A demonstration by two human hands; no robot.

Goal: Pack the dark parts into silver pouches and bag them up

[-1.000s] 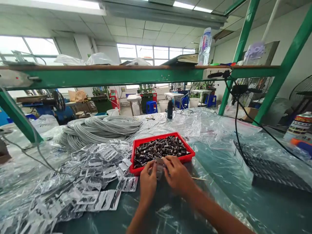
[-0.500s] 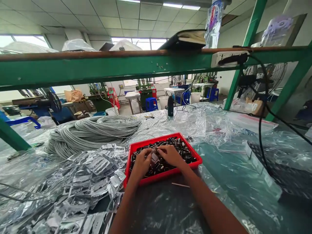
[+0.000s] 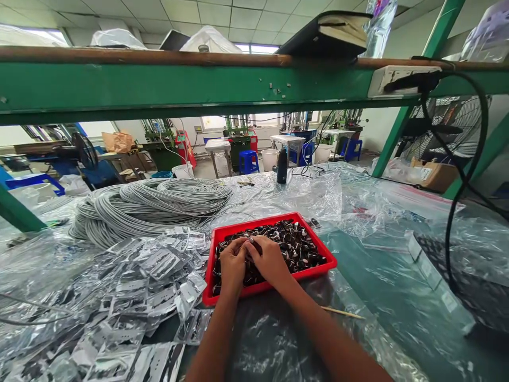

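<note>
A red tray [image 3: 274, 284] full of small black parts [image 3: 296, 246] with shiny metal bits stands on the plastic-covered table. Over its left half my left hand [image 3: 234, 260] and my right hand [image 3: 268, 258] meet at the fingertips. Both hands have their fingers pinched together around something small, which the fingers mostly hide. Left of the tray lies a heap of small clear packets [image 3: 159, 265] with grey pieces inside. A thin pale stick [image 3: 342, 312] lies beside my right forearm.
Behind the packets is a big coil of grey cable [image 3: 151, 209]. A dark bottle [image 3: 282, 167] stands farther back. A green shelf beam [image 3: 159, 87] crosses above, with a black cable [image 3: 449, 223] hanging at the right. A black mesh tray [image 3: 465, 281] sits at the right.
The view has shifted lower and closer. My hands have drawn closer together, and the clear packet-like piece seen between them earlier is now hidden. More of the stick shows.
</note>
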